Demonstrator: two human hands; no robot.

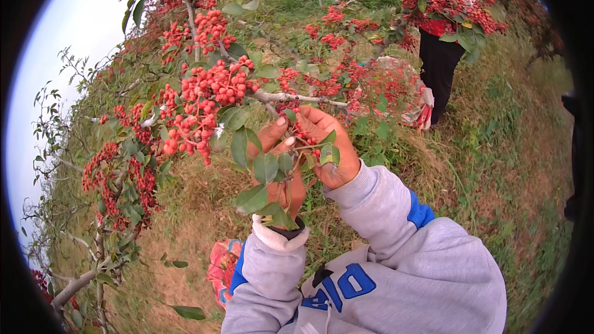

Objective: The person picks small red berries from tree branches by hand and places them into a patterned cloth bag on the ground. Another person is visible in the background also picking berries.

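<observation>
Both of my hands are raised in front of me at a leafy twig (297, 147) below a grey branch (297, 98). My left hand (291, 192) pinches the twig between thumb and finger, partly covered by green leaves (266, 167). Just to its right, my right hand (345, 150) has its fingers closed on a small cluster of red berries (304, 137), which look like Sichuan pepper. Part of that cluster is hidden by the fingers. Larger berry clusters (211, 86) hang on the branch to the upper left of my hands.
A colourful plastic bag (216, 271) holding red berries is low beside my left sleeve. Laden branches (123, 181) and a bare limb (81, 283) stand at left. Another person (436, 72) stands at upper right, beside a pale sack (424, 106). Dry grass covers the ground.
</observation>
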